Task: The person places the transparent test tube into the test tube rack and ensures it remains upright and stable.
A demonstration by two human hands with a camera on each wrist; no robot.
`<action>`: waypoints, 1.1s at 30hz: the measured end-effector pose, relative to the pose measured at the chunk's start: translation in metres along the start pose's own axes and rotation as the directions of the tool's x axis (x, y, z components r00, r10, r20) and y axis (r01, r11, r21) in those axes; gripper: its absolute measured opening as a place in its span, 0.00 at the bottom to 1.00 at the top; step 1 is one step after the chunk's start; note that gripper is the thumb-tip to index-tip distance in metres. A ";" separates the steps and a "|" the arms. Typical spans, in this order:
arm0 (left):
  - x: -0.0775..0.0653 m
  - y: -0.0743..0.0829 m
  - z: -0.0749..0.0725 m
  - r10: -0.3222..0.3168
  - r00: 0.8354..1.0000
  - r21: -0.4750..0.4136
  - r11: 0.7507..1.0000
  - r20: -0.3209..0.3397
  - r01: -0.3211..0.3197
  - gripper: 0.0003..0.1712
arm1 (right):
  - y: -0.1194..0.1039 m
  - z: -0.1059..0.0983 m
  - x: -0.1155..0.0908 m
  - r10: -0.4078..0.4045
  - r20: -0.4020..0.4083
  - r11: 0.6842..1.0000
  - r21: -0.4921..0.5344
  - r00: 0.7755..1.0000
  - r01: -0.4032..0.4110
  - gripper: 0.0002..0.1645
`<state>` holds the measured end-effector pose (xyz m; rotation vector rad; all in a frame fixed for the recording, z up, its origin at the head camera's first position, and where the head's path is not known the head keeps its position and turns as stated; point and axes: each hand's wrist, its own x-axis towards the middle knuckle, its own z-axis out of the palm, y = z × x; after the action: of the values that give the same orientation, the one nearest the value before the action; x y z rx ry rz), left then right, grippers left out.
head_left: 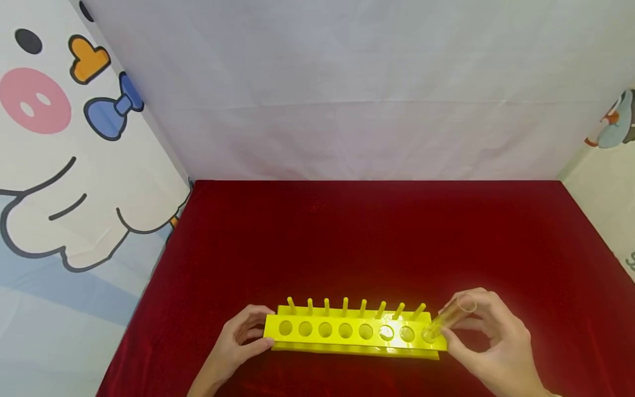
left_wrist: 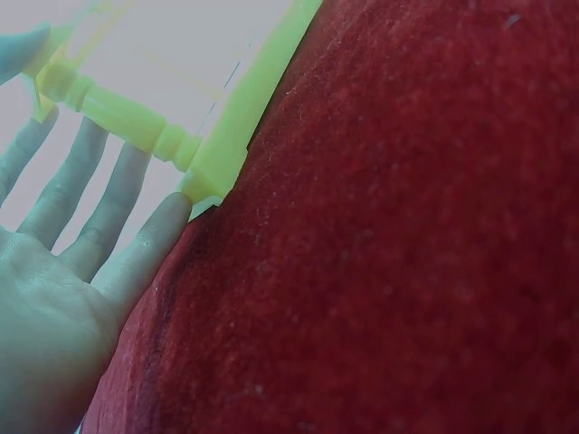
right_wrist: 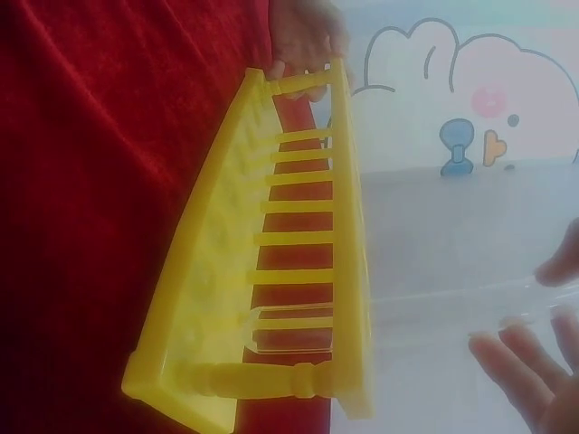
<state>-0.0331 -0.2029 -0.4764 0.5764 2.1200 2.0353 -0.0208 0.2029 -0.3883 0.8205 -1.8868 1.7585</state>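
Note:
A yellow test tube rack [head_left: 347, 333] stands on the red cloth, with a row of round holes and a row of pegs behind them. In its rightmost hole sits a clear test tube [head_left: 453, 315], its upper part sticking out above the top board. My right hand [head_left: 496, 336] pinches that upper part between thumb and fingers. Between the rack's boards, the right wrist view shows the test tube's rounded lower end [right_wrist: 291, 330]. At the rack's left end, my left hand [head_left: 240, 339] holds it, thumb at the front and fingers [left_wrist: 113, 203] against the end post.
A red cloth [head_left: 347, 237] covers the table and stretches behind the rack. Pale fabric walls [head_left: 372, 105] rise at the back and both sides, with cartoon figures printed on the side ones.

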 end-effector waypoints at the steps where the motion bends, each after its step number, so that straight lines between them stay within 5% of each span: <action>1: 0.000 0.000 0.000 -0.001 1.000 -0.004 1.000 -0.001 0.001 0.21 | 0.000 0.000 0.000 -0.005 0.001 1.000 0.005 1.000 0.005 0.24; 33: -0.001 0.000 0.001 -0.038 0.999 0.018 0.999 -0.025 0.039 0.21 | -0.003 0.012 -0.002 -0.017 0.000 0.999 -0.037 1.000 0.017 0.27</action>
<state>-0.0323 -0.2025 -0.4762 0.5113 2.1486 2.0149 -0.0168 0.1909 -0.3886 0.8206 -1.9007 1.7082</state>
